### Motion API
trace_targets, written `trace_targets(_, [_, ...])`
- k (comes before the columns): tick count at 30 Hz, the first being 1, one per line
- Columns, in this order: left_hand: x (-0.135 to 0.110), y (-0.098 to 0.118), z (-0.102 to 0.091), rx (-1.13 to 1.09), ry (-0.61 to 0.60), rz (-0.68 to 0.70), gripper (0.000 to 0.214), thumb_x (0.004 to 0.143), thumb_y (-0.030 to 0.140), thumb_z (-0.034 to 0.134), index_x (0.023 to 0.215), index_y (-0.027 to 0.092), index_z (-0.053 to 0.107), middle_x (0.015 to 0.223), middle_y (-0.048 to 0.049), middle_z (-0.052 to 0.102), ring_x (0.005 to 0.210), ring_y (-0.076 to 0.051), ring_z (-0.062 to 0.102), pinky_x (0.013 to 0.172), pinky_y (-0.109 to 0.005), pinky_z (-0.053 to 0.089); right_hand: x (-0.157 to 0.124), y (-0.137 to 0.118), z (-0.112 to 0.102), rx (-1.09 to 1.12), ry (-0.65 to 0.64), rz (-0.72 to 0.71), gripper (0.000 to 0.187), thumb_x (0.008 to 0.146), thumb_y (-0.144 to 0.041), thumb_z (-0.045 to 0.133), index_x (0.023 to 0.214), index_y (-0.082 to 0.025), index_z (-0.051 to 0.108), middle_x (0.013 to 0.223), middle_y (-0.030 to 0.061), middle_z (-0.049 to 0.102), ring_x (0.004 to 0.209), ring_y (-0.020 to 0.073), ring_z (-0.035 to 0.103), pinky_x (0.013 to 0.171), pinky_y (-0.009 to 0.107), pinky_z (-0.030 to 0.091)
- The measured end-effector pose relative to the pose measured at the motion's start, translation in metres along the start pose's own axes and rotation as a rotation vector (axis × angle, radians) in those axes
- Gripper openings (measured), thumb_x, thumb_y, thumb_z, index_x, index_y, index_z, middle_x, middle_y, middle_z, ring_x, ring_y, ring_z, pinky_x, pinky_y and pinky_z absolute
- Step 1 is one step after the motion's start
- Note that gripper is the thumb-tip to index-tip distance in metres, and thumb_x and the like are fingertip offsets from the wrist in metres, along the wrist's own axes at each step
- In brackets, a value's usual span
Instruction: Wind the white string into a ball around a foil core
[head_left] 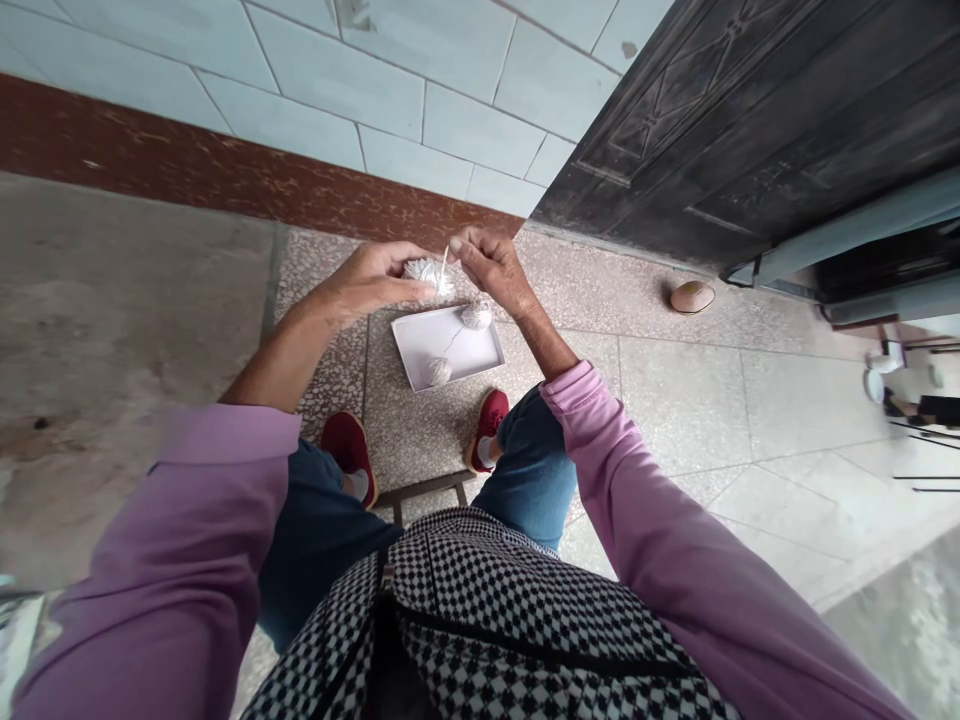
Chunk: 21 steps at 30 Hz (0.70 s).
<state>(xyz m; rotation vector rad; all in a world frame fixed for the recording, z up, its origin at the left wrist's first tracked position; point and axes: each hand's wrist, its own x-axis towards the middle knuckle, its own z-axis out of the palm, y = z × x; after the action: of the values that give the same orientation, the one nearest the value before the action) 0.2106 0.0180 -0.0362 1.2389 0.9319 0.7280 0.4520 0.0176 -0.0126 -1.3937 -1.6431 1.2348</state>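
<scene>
Nearest us is a black-and-white checked cloth [517, 590] over the lap, with two mauve sleeves [217, 520] reaching forward on either side. At the fingers, we see the left hand [379, 275] clamped on a white bundle [427, 274], thumb on the near side and fingers on the far side. The right hand [491, 268] has thumb and fingertips pinched together on a pale strand [445, 262] that runs up from the bundle. The bundle is bright white and slightly shiny, with a frilled, toothed edge and a rounded body. We count one bundle, one strand in the pinch, two whitish balls [438, 371] and one shallow white tray [409, 345]. The bundle sits in the left grip, its free end towards the right fingertips and just below them, above the tray's far edge. Both balls are inside the tray, one near the front edge, the other in the far right corner, a faint line between them. Farther out, we have two red shoes [349, 443] flanking the tray on the speckled floor [667, 400], one pinkish domed object [691, 297] well to the right, and the pale tiled wall [367, 80] beyond
</scene>
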Motion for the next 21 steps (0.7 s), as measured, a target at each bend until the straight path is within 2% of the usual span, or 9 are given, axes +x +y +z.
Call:
trace_targets(3, [-0.008, 0.007, 0.008, -0.087, -0.048, 0.029, 0.063, 0.072, 0.034, 0.109, 0.129, 0.016, 0.09, 0.113, -0.0089, 0.091, 0.101, -0.027, 0.077, 0.09, -0.038, 0.06, 0.007, 0.009, 0.001, -0.02, 0.033, -0.008, 0.075, 0.12, -0.09, 0.084, 0.081, -0.033, 0.054, 0.069, -0.0038, 0.036, 0.085, 0.0235, 0.053, 0.08, 0.041, 0.048])
trace_targets(6, [-0.011, 0.014, 0.014, -0.173, 0.009, 0.066, 0.058, 0.064, 0.034, 0.11, 0.116, 0.021, 0.087, 0.108, -0.0054, 0.089, 0.104, -0.027, 0.075, 0.093, -0.038, 0.063, 0.009, 0.012, 0.007, -0.025, 0.029, -0.013, 0.078, 0.122, -0.09, 0.082, 0.08, -0.033, 0.048, 0.071, -0.0027, 0.039, 0.087, 0.0237, 0.053, 0.082, 0.04, 0.049])
trace_targets(8, [-0.01, 0.017, 0.015, -0.214, 0.079, 0.086, 0.058, 0.061, 0.035, 0.111, 0.111, 0.025, 0.084, 0.111, -0.0052, 0.089, 0.112, -0.03, 0.075, 0.099, -0.042, 0.066, 0.01, 0.011, 0.012, -0.018, 0.004, -0.013, 0.079, 0.125, -0.09, 0.077, 0.079, -0.033, 0.047, 0.071, -0.0027, 0.04, 0.087, 0.0225, 0.05, 0.085, 0.04, 0.048])
trace_targets(10, [-0.007, 0.018, 0.012, -0.259, 0.148, 0.104, 0.062, 0.06, 0.038, 0.113, 0.11, 0.029, 0.08, 0.119, -0.0055, 0.091, 0.123, -0.034, 0.077, 0.107, -0.048, 0.069, 0.009, 0.007, 0.017, -0.032, -0.049, -0.007, 0.079, 0.126, -0.09, 0.076, 0.078, -0.033, 0.052, 0.071, -0.0023, 0.043, 0.089, 0.0222, 0.051, 0.088, 0.042, 0.048])
trace_targets(14, [0.003, 0.011, 0.001, -0.328, 0.253, 0.132, 0.075, 0.058, 0.046, 0.12, 0.115, 0.032, 0.073, 0.134, -0.0044, 0.092, 0.144, -0.039, 0.077, 0.113, -0.056, 0.073, 0.006, 0.0, 0.024, -0.106, -0.16, -0.018, 0.074, 0.121, -0.086, 0.086, 0.078, -0.03, 0.063, 0.075, 0.0016, 0.055, 0.096, 0.0241, 0.06, 0.096, 0.043, 0.052])
trace_targets(18, [0.012, -0.002, -0.011, -0.181, 0.35, 0.17, 0.081, 0.066, 0.057, 0.122, 0.122, 0.029, 0.07, 0.13, -0.0049, 0.089, 0.142, -0.036, 0.075, 0.114, -0.053, 0.067, 0.001, -0.003, 0.026, -0.134, -0.216, -0.041, 0.074, 0.121, -0.086, 0.085, 0.078, -0.029, 0.064, 0.074, 0.0014, 0.054, 0.095, 0.0238, 0.061, 0.096, 0.043, 0.054])
trace_targets(21, [0.016, -0.008, -0.018, -0.007, 0.42, 0.206, 0.08, 0.069, 0.054, 0.123, 0.124, 0.027, 0.07, 0.124, -0.0011, 0.086, 0.131, -0.029, 0.07, 0.119, -0.048, 0.059, -0.002, -0.005, 0.02, -0.123, -0.239, -0.061, 0.074, 0.125, -0.085, 0.079, 0.079, -0.029, 0.065, 0.071, -0.0012, 0.049, 0.09, 0.0227, 0.058, 0.092, 0.042, 0.053])
